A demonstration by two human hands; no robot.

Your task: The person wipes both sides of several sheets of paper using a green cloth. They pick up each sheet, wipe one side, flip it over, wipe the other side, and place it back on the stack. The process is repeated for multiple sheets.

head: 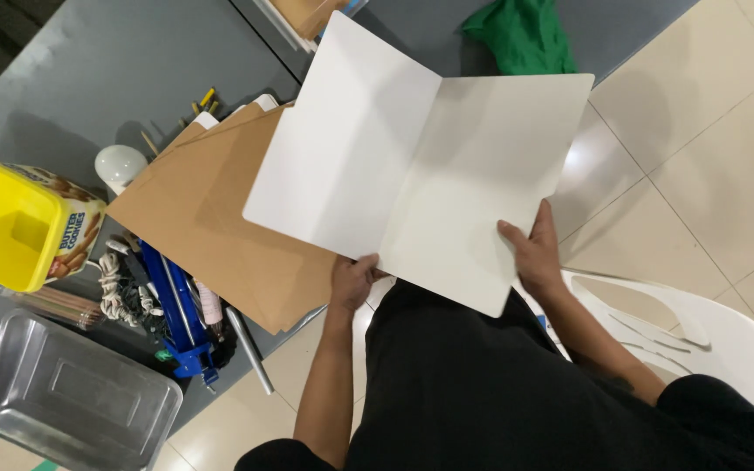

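Hands apart, each pinching the near edge of one big white folder [412, 166]. Left hand [353, 281] low in the middle of the frame, thumb and fingers closed on the bottom of the left flap. Right hand [534, 253] a little to the right and slightly higher, thumb on top, closed on the bottom of the right flap. Folder spread open like a book, held up above the lap, reaching away from both hands toward the top of the frame. Fold line ran from the top middle down toward the left hand, tilted a bit, so the left hand sat nearer the fold and the right hand nearer the outer side. Long side of the folder went up and away from the body.

Under the left flap, a stack of brown folders [211, 227] lay on the grey table [63, 78], partly hidden. At the left of the frame, a yellow tub [2, 222]; below it, a metal tray [76, 401]. Between them and the brown stack, a blue tool [176, 318] and some white cord [113, 292]. Green cloth [525, 35] at the top. White plastic chair [709, 340] at the lower right.
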